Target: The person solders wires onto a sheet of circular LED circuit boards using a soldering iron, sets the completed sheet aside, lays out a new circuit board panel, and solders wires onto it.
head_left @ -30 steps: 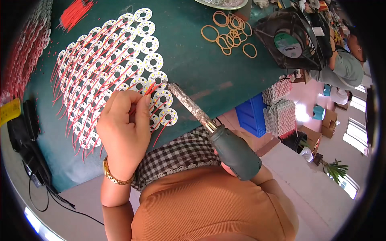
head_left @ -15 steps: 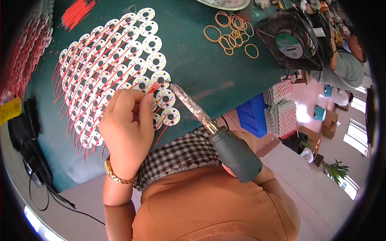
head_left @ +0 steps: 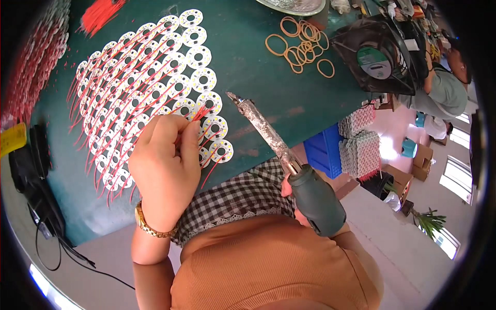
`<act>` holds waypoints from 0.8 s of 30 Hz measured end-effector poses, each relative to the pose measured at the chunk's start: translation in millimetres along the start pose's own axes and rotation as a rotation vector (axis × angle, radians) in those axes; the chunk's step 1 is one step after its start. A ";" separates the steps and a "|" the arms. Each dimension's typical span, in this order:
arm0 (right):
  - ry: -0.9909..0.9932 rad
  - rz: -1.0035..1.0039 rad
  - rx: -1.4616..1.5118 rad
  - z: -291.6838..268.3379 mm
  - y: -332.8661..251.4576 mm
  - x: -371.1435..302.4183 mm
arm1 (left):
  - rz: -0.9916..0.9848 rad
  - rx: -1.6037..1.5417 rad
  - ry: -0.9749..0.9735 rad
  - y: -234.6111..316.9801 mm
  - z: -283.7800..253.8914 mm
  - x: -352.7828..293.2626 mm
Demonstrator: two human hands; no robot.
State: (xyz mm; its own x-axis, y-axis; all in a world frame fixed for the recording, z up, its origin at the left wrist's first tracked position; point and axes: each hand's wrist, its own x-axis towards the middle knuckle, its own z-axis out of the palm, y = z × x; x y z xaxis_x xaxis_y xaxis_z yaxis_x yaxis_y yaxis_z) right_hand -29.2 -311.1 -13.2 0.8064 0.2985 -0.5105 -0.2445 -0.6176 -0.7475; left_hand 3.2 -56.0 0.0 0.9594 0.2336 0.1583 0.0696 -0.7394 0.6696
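Observation:
Round white LED boards (head_left: 203, 80) lie in slanting rows on the green table, many with a thin red wire running over them. My left hand (head_left: 166, 168) is closed above the lower right boards, thumb and forefinger pinching several red wires (head_left: 203, 112) whose ends fan out over a board in the right-hand column. My right hand (head_left: 287, 186) grips a soldering iron (head_left: 316, 201) by its dark handle; most of that hand is hidden behind it. The iron's tip points up and left, just right of the boards and apart from them.
Rubber bands (head_left: 305, 44) and a black fan (head_left: 374, 57) are at the far right. A bundle of red wires (head_left: 101, 14) lies far left, near stacked wired boards (head_left: 39, 62). A blue crate (head_left: 323, 150) stands beyond the table's right edge; another person (head_left: 447, 90) sits farther off.
The soldering iron has pulled away from the board by my left fingertips, moving right and slightly up. My left hand stays nearly in place, holding the wires.

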 end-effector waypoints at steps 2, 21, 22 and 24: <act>-0.023 0.017 -0.150 -3.9 -5.2 4.4 | -0.021 -0.026 0.002 -1.3 0.3 -0.2; -0.009 -0.136 -0.297 1.0 -6.1 10.2 | 0.059 0.020 0.041 -4.4 -3.3 8.2; -0.009 -0.140 -0.310 0.5 -7.3 11.2 | 0.061 0.019 0.042 -3.2 -6.2 8.3; -0.003 -0.145 -0.338 -1.0 -9.6 13.0 | 0.066 -0.006 -0.020 -0.9 -13.6 5.9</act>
State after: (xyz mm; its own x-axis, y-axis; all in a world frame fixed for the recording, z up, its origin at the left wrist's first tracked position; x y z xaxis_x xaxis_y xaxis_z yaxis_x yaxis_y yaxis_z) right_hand -15.9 -302.0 -12.2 0.8178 0.4025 -0.4114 0.0640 -0.7739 -0.6301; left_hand 5.1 -45.3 10.2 0.9671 0.1720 0.1874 0.0048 -0.7490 0.6626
